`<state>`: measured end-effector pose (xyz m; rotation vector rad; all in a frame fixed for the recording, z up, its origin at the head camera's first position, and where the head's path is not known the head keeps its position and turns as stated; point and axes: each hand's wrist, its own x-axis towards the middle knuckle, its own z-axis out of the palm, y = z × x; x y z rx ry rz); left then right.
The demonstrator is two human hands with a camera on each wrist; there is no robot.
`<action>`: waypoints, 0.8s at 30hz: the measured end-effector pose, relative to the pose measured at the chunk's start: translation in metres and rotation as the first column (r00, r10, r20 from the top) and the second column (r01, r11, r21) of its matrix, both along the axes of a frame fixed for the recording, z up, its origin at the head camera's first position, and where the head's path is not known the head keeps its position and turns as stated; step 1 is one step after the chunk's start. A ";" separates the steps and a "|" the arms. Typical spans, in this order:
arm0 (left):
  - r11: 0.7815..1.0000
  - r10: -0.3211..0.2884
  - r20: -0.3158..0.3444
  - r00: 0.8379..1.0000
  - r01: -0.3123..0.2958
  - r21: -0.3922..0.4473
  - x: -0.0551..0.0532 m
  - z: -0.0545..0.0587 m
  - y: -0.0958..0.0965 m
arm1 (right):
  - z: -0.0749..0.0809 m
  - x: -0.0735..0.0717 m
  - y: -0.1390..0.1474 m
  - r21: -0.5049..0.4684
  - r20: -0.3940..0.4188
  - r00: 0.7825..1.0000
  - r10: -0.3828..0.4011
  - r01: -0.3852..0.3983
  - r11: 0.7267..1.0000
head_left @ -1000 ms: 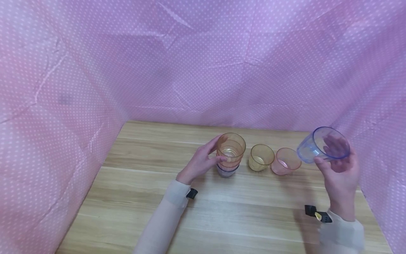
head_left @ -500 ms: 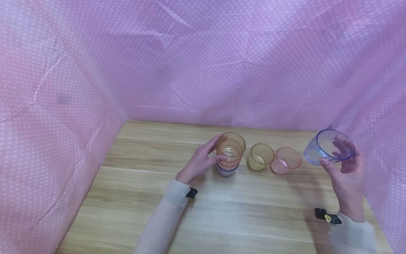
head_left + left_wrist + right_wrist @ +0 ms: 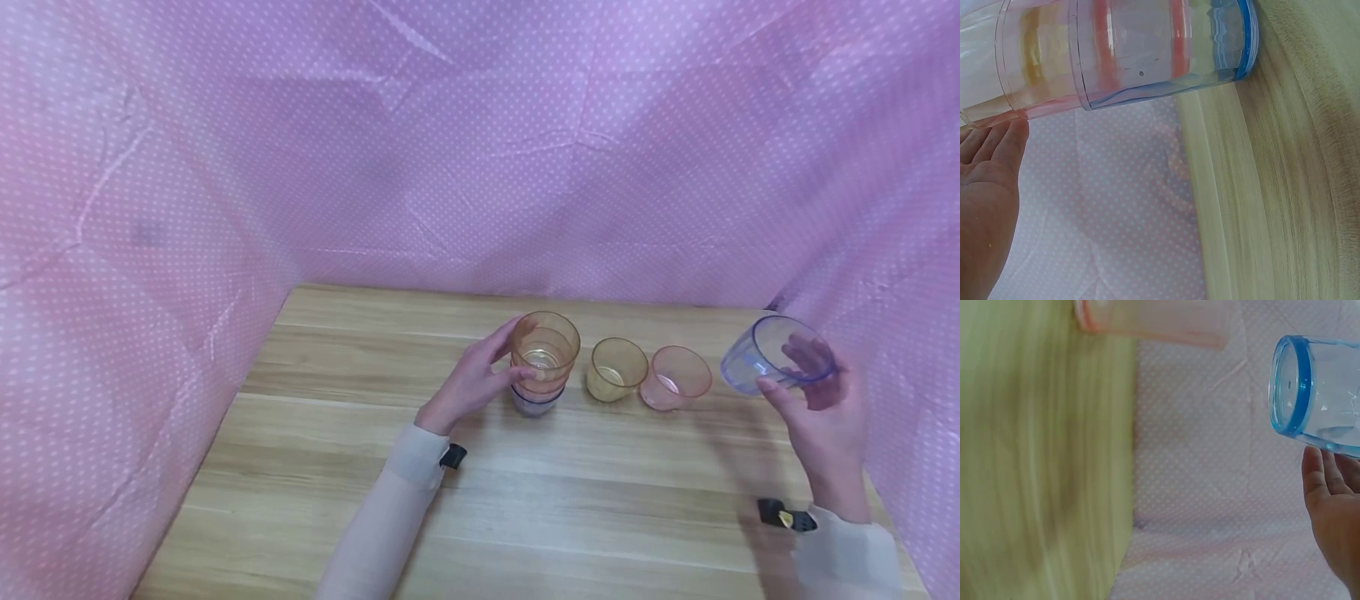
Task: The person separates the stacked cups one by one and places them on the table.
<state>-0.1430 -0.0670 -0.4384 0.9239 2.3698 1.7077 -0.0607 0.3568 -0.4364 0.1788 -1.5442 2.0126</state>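
Here my left hand [image 3: 471,383] grips the stack [image 3: 547,367], cup inside cup — right of it, my right hand [image 3: 828,427] pinches a blue cup [image 3: 763,354]

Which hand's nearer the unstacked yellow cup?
Left. The left hand grips the cup stack, just left of the yellow cup; the right hand is farther right, beyond the unstacked pink cup, holding the blue cup raised.

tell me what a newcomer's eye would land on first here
Probably the blue cup, held tilted above the right side of the table by the right hand. Next, perhaps the stack of cups farther left, blue at the bottom, gripped by the left hand. Pink cloth with white dots rises behind.
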 end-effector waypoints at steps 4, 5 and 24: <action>1.000 0.011 0.011 1.000 -0.011 -0.012 0.001 0.000 0.000 | -0.005 0.002 0.005 0.040 0.094 0.994 -0.056 0.053 0.998; 1.000 0.014 0.012 1.000 -0.014 -0.014 0.001 0.001 0.000 | -0.006 0.002 0.006 0.049 0.122 0.990 -0.072 0.067 0.997; 1.000 0.014 0.011 1.000 -0.014 -0.010 0.002 0.001 -0.001 | -0.031 -0.005 0.035 0.484 0.351 0.924 -0.152 -0.040 0.874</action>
